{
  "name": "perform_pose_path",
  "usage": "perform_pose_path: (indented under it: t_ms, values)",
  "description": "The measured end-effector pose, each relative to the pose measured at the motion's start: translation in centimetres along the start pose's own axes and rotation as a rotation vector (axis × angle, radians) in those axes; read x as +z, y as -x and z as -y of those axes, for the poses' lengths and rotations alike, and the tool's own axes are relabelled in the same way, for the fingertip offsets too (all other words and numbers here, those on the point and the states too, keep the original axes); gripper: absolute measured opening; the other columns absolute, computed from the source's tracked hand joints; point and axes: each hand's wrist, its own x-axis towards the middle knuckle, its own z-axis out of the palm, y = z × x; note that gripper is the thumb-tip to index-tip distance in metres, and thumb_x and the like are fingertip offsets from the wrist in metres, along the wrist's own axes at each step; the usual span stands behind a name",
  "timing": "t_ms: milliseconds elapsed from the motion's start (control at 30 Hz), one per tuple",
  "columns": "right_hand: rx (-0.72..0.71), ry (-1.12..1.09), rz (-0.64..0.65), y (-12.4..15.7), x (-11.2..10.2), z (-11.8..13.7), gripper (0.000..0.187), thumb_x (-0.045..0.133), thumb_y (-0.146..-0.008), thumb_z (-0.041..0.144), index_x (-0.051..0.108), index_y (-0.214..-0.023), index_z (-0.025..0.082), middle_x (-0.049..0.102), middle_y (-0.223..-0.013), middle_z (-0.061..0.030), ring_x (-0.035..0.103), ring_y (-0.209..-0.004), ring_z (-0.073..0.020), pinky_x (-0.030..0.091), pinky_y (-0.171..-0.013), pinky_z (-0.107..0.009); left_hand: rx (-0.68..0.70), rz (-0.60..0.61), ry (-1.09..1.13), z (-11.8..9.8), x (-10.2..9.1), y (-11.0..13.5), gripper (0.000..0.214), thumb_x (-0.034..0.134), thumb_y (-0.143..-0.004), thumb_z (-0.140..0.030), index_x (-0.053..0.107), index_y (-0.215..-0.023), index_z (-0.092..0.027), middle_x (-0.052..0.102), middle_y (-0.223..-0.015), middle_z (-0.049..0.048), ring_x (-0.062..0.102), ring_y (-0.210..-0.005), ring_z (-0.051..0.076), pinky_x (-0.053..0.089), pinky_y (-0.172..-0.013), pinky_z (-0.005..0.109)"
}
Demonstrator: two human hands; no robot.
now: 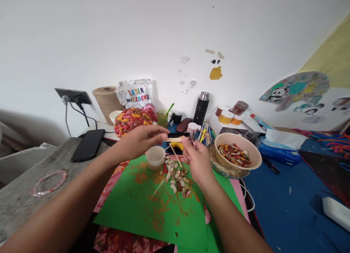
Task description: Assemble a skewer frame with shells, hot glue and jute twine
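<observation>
My left hand (142, 139) is raised over the green sheet (142, 209), fingers pinched on the end of a thin wooden stick (172, 139) held level. My right hand (197, 159) is closed beside it, gripping the other end of that stick and a second stick (175, 154) that slants down toward a pile of painted shells (176, 178) on the sheet. A small white cup (155, 156) stands just under my left hand. A third stick (158, 189) lies on the sheet near the pile.
A beige bowl (253, 160) of coloured shells sits to the right on a woven mat. Behind are a balloon bag (135, 94), twine roll (107, 98), black flask (201, 107), paint jars (226, 117) and loose sticks. A black phone (89, 144) lies left.
</observation>
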Motion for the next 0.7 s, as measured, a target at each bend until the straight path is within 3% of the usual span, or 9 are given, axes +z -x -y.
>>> perform_pose_path:
  t_ms: [100,200,367,533,700]
  values:
    - [-0.007,0.059,0.039,0.2,0.0,-0.2,0.058,0.084,-0.076,0.066,0.047,-0.064,0.023,0.033,-0.052,0.0108,0.024,-0.046,-0.0072,0.023,-0.042,-0.021,0.015,0.113,-0.192,-1.0,0.7,0.5,0.038,0.053,-0.103,-0.051,0.076,-0.100,-0.021,0.076,-0.086,0.0034,0.069,-0.080,0.021,0.051,-0.073,0.029]
    - [-0.019,0.086,0.051,0.3,0.0,-0.3,0.058,0.083,-0.076,0.067,0.046,-0.064,0.023,0.033,-0.054,0.0100,0.024,-0.048,-0.0079,0.022,-0.042,-0.022,0.010,0.149,-0.262,-1.4,1.1,0.6,0.040,0.048,-0.104,-0.045,0.066,-0.079,-0.020,0.068,-0.072,0.0004,0.062,-0.069,0.018,0.044,-0.067,0.028]
    - [-0.023,0.065,0.061,0.3,-0.2,-0.4,0.056,0.083,-0.079,0.065,0.048,-0.067,0.023,0.033,-0.054,0.0103,0.022,-0.048,-0.0079,0.022,-0.043,-0.022,0.058,0.129,-0.183,-1.4,1.0,0.5,0.040,0.048,-0.105,-0.049,0.074,-0.103,-0.020,0.071,-0.082,0.0001,0.061,-0.074,0.018,0.044,-0.070,0.027]
    - [-0.012,0.031,0.073,0.4,-0.1,-0.4,0.053,0.082,-0.081,0.064,0.053,-0.069,0.022,0.034,-0.053,0.0104,0.023,-0.047,-0.0073,0.023,-0.043,-0.021,0.082,0.096,-0.158,-1.0,1.1,0.3,0.038,0.050,-0.105,-0.050,0.075,-0.104,-0.021,0.075,-0.093,0.0015,0.065,-0.086,0.020,0.046,-0.078,0.028]
    - [0.001,-0.024,0.098,0.3,0.0,-0.2,0.048,0.076,-0.087,0.064,0.076,-0.100,0.017,0.038,-0.054,0.0098,0.025,-0.045,-0.0075,0.021,-0.042,-0.021,0.085,0.013,-0.147,0.1,0.5,-0.1,0.042,0.050,-0.105,-0.054,0.074,-0.103,-0.020,0.072,-0.091,0.0020,0.063,-0.083,0.019,0.046,-0.073,0.028]
